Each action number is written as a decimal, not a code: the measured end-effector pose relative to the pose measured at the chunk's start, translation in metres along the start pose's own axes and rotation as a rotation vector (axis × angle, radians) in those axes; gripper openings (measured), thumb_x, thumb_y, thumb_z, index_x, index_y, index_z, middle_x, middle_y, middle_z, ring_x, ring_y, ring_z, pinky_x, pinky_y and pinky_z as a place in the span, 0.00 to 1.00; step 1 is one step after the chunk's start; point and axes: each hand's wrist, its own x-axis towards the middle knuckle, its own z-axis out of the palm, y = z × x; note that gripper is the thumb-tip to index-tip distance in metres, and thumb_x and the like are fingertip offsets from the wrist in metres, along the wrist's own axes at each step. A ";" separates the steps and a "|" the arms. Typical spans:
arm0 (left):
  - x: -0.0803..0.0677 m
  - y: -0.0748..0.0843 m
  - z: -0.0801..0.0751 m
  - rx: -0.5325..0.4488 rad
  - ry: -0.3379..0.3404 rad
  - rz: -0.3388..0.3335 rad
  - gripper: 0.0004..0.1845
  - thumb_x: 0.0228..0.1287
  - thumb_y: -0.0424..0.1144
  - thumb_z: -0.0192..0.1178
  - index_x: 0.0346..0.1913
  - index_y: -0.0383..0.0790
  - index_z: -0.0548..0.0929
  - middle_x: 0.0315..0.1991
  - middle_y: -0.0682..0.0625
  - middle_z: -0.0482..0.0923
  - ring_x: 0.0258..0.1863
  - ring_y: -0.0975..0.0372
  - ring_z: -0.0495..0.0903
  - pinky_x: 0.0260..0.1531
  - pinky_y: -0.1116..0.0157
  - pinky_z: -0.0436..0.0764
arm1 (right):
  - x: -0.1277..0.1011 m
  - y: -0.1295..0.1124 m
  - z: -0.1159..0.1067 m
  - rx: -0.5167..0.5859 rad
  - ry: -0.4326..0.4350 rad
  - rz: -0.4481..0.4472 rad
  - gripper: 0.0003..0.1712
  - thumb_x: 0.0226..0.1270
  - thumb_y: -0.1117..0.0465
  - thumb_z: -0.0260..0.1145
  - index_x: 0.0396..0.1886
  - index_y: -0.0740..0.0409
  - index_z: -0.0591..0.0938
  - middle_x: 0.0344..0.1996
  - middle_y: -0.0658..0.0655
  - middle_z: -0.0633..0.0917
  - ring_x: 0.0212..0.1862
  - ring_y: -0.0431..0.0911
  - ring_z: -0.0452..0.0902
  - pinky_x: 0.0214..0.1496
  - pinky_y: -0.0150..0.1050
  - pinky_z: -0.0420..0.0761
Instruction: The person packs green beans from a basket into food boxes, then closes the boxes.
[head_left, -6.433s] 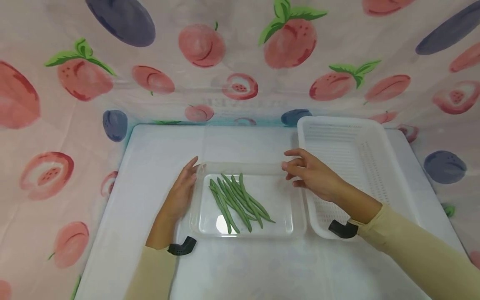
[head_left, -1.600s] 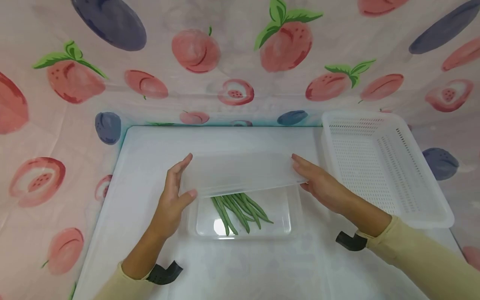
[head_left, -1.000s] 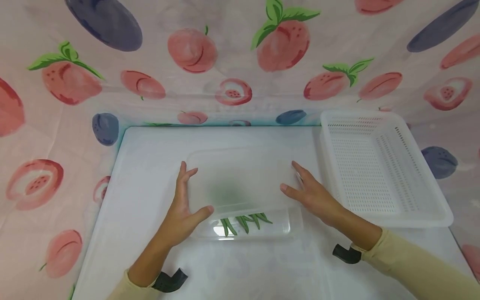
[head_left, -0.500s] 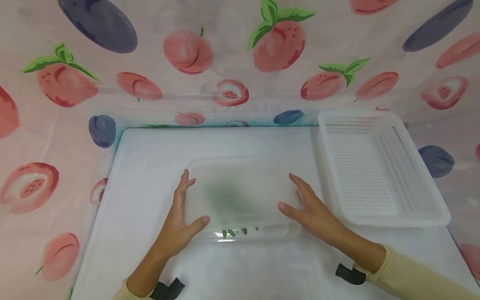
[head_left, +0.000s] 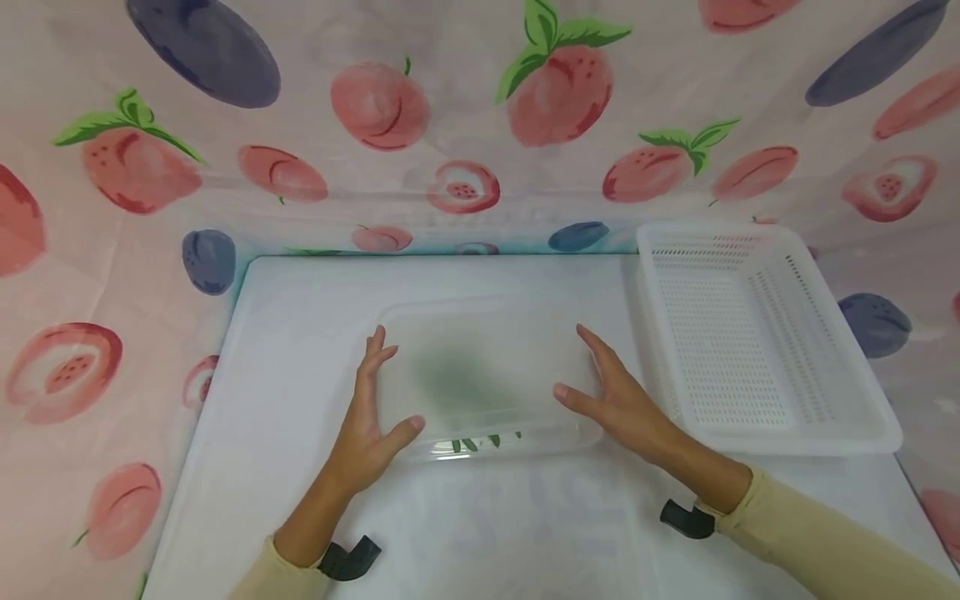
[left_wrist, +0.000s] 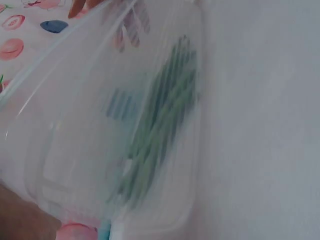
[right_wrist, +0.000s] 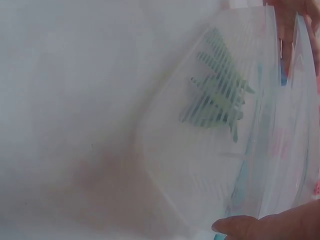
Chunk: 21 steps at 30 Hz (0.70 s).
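Observation:
A frosted plastic lid (head_left: pixel 487 367) lies over a clear shallow container (head_left: pixel 525 442) on the white table. Green beans (head_left: pixel 472 443) inside show as a blur through the lid, with only their tips plain at the front edge. My left hand (head_left: pixel 366 417) lies along the lid's left edge, fingers straight, thumb on the front corner. My right hand (head_left: pixel 613 404) lies along the right edge the same way. The left wrist view looks through the lid (left_wrist: pixel 100 115) at the beans (left_wrist: pixel 160 130). The right wrist view shows the beans (right_wrist: pixel 215 100) under the lid (right_wrist: pixel 200 165).
A white perforated basket (head_left: pixel 780 435) stands empty at the right, close to my right hand. The white table (head_left: pixel 300 308) is bare at the left and front. A fruit-patterned cloth (head_left: pixel 450 125) closes in the back and both sides.
Both hands brought the lid from the back over the container and lowered it from a tilt. It now covers nearly all of the beans. The basket was shifted right earlier.

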 end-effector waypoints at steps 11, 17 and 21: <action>-0.003 -0.010 -0.010 0.176 -0.155 -0.040 0.53 0.55 0.42 0.74 0.80 0.54 0.53 0.85 0.49 0.35 0.84 0.53 0.29 0.70 0.24 0.47 | -0.013 0.008 0.013 -0.171 0.020 -0.010 0.62 0.62 0.36 0.71 0.84 0.43 0.45 0.84 0.60 0.42 0.83 0.63 0.41 0.75 0.75 0.54; -0.004 -0.014 -0.012 0.202 -0.189 -0.009 0.54 0.54 0.42 0.75 0.80 0.52 0.53 0.85 0.48 0.34 0.84 0.54 0.28 0.71 0.25 0.46 | -0.019 0.010 0.018 -0.193 0.018 -0.007 0.62 0.62 0.35 0.71 0.84 0.45 0.45 0.83 0.63 0.40 0.82 0.67 0.41 0.73 0.77 0.55; -0.004 -0.016 -0.012 0.213 -0.201 -0.005 0.53 0.54 0.42 0.75 0.79 0.44 0.54 0.85 0.49 0.33 0.84 0.54 0.27 0.72 0.25 0.45 | -0.020 0.012 0.021 -0.199 0.027 -0.017 0.62 0.62 0.36 0.72 0.84 0.47 0.46 0.83 0.63 0.40 0.81 0.68 0.42 0.73 0.76 0.56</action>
